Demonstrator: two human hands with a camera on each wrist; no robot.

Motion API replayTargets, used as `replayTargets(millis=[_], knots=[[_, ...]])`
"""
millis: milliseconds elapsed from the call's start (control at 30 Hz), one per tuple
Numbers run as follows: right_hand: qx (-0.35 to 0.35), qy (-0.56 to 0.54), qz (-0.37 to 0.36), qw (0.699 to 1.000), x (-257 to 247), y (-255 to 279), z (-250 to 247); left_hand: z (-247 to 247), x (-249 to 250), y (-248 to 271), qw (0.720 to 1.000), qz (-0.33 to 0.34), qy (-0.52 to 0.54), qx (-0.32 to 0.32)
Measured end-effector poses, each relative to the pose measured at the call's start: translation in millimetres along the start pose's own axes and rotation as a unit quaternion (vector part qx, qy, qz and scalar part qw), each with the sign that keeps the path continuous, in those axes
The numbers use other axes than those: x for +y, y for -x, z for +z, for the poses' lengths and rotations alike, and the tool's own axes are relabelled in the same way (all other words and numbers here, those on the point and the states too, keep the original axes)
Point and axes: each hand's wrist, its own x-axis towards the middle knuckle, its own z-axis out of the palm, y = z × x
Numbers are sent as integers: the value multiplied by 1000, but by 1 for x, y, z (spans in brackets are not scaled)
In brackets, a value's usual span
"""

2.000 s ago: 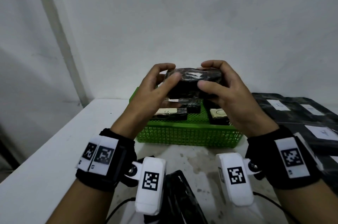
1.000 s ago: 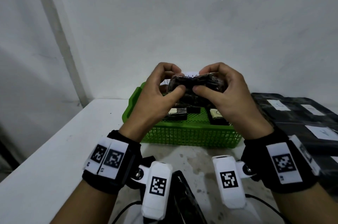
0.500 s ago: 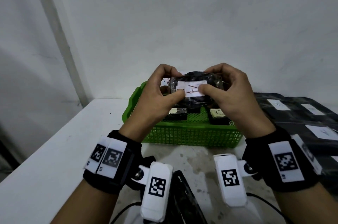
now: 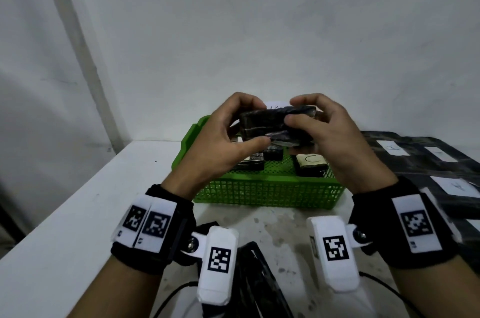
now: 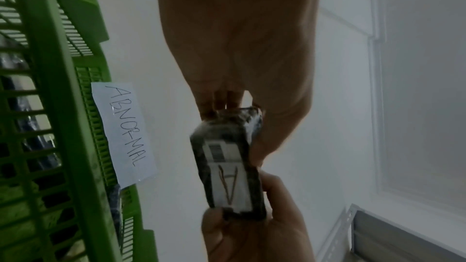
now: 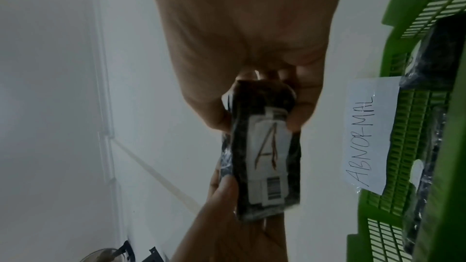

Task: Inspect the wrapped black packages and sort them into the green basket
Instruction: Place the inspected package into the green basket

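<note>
Left hand: the left hand (image 4: 220, 146) is raised at centre frame in the head view, wrist bent up, fingers curled over the top of the package's left end, thumb pressing beneath.
Right hand: the right hand (image 4: 335, 141) mirrors it, grasping the right end, thumb on the near face.
Package: the black package (image 4: 275, 123) is held level between both hands, above the basket; its white label (image 6: 268, 156) with a handwritten "A" faces away from the person.
Basket: the green basket (image 4: 270, 193) sits on the white table (image 4: 65, 214) below the hands, with several wrapped packages inside.
Sign: a paper sign (image 5: 123, 132) reading "ABNORMAL" is fixed to the basket's far wall.
</note>
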Motion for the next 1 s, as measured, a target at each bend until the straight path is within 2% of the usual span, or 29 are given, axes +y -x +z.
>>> replayTargets(millis=[100, 267, 333, 433, 533, 700, 833, 933, 1000], knots=[[24, 48, -55, 997, -2, 1, -2, 1, 4, 1, 999, -26, 37, -30], [26, 50, -39, 998, 2, -1, -2, -2, -1, -2, 995, -85, 54, 2], [-12, 31, -43, 999, 4, -3, -6, 0, 0, -2, 991, -103, 78, 41], [-113, 57, -35, 991, 4, -1, -7, 2, 6, -3, 990, -82, 77, 79], [-135, 60, -27, 989, 9, -1, -1, 4, 10, -4, 992, -71, 89, 62], [-77, 17, -37, 996, 10, -1, -2, 1, 14, -5, 988, -88, 122, 45], [-74, 51, -62, 994, 9, 1, 0, 2, 9, -5, 989, -94, 101, 54], [-102, 97, -93, 986, 7, 2, -3, -2, 5, -6, 981, -129, 144, 30], [-132, 97, -73, 984, 5, 3, -3, -5, 4, -6, 978, -132, 160, 25]])
